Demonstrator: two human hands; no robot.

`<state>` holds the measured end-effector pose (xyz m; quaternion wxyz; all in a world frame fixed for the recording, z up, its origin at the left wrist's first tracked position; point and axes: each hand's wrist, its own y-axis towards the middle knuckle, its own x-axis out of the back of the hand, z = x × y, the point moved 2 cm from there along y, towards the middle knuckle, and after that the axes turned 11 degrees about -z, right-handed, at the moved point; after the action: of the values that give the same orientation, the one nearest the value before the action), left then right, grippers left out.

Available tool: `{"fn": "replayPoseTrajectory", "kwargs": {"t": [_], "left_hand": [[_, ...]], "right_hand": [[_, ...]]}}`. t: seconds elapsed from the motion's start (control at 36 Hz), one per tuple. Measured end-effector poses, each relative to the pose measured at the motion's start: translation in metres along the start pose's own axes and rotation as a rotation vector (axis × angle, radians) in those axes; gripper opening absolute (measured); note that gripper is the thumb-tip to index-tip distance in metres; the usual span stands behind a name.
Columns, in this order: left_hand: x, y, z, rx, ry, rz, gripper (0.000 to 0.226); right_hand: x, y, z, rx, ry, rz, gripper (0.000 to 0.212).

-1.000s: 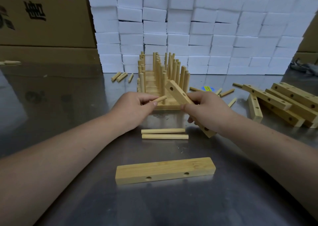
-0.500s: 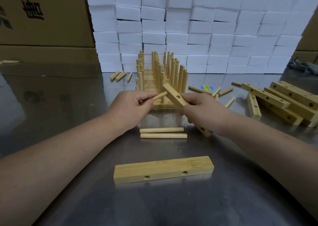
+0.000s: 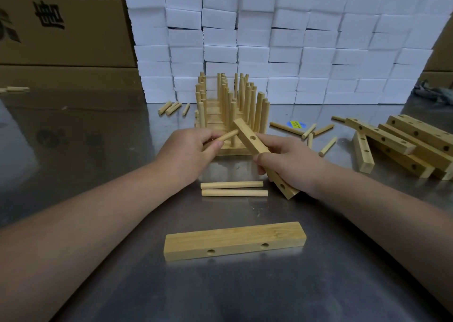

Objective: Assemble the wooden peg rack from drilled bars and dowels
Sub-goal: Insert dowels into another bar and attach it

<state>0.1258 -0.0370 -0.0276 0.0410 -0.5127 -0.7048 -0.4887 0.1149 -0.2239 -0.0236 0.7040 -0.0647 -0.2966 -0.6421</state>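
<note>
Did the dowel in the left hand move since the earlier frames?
Yes: the tip of the held dowel rose away from the two loose dowels on the table, toward the bar.

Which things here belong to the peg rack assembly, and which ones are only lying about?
Belong to the job: dowel in the left hand; drilled bar in the right hand; two dowels and flat bar nearby; pile of bars; pegged racks behind.
Only lying about: white blocks; cardboard boxes; sticker.

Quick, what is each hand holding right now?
Left hand: fingers pinch a dowel.
Right hand: fingers grip a tilted drilled bar.
</note>
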Motion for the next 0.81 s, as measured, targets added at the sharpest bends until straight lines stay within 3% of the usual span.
{"fn": "replayPoseTrajectory", "kwargs": {"t": [0.42, 0.58, 0.69, 0.81], "left_hand": [[0.001, -0.002, -0.002, 0.071, -0.080, 0.026, 0.020], [-0.002, 0.000, -0.006, 0.311, -0.258, 0.093, 0.026], [-0.002, 0.001, -0.010, 0.584, -0.557, 0.203, 0.026], [-0.001, 0.001, -0.013, 0.610, -0.564, 0.231, 0.024]], "right_hand": [[-0.001, -0.001, -0.001, 0.056, -0.044, 0.007, 0.047], [-0.002, -0.003, 0.002, 0.057, -0.067, 0.024, 0.047], [-0.002, -0.005, 0.006, 0.087, -0.058, 0.007, 0.047], [-0.003, -0.005, 0.006, 0.081, -0.010, -0.002, 0.043]]}}
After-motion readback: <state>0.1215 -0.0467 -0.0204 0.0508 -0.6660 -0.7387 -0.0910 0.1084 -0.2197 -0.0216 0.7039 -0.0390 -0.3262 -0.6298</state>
